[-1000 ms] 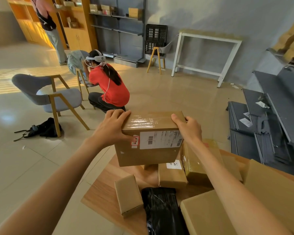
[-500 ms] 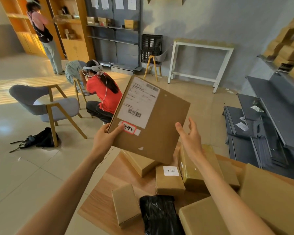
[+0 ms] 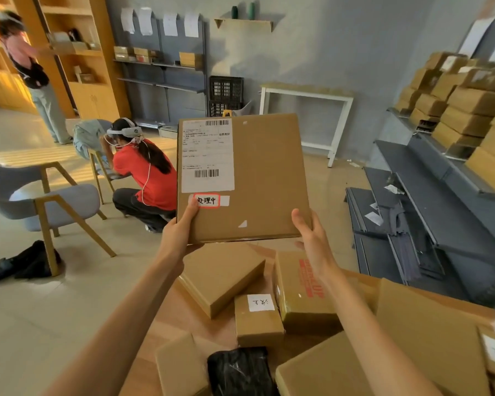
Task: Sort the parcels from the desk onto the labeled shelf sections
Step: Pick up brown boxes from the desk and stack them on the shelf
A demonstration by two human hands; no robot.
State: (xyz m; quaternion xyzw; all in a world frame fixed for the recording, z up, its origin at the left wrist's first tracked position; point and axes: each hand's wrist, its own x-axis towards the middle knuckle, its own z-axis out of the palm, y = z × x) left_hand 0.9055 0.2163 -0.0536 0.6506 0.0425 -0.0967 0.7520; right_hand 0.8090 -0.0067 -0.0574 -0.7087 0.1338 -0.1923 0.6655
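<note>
Cardboard parcel point(image 3: 243, 178) was held up upright, flat face toward the camera, white shipping label point(image 3: 207, 155) top left, small red-bordered sticker point(image 3: 207, 200) just under it.

Head view, only one: left hand point(image 3: 180, 232) gripped the lower left corner, thumb on the face touching the sticker's left end, fingers hidden behind. Right hand point(image 3: 312, 238) gripped the lower right edge, thumb on front, fingers wrapped behind. Both grips closed on the parcel, none loose.

Below the grip: wooden surface point(image 3: 177, 318) with more brown boxes, one small box with a white tag point(image 3: 260, 302), one box with red print point(image 3: 303, 292), a black wrapped packet point(image 3: 240, 372) nearest the camera. Beyond the grip, far wall: grey shelf unit point(image 3: 160, 67) with paper sheets point(image 3: 157, 24) pinned above its sections. Well left of the grip, a crouching person in red point(image 3: 146, 178).

Step, as judged: reading the sticker to pick a section; nothing shelved with this one yet. Next move likely calls for matching the sticker to a shelf sheet, then carrying the parcel over, clear of the crouching person. Sheet text too small to read.
</note>
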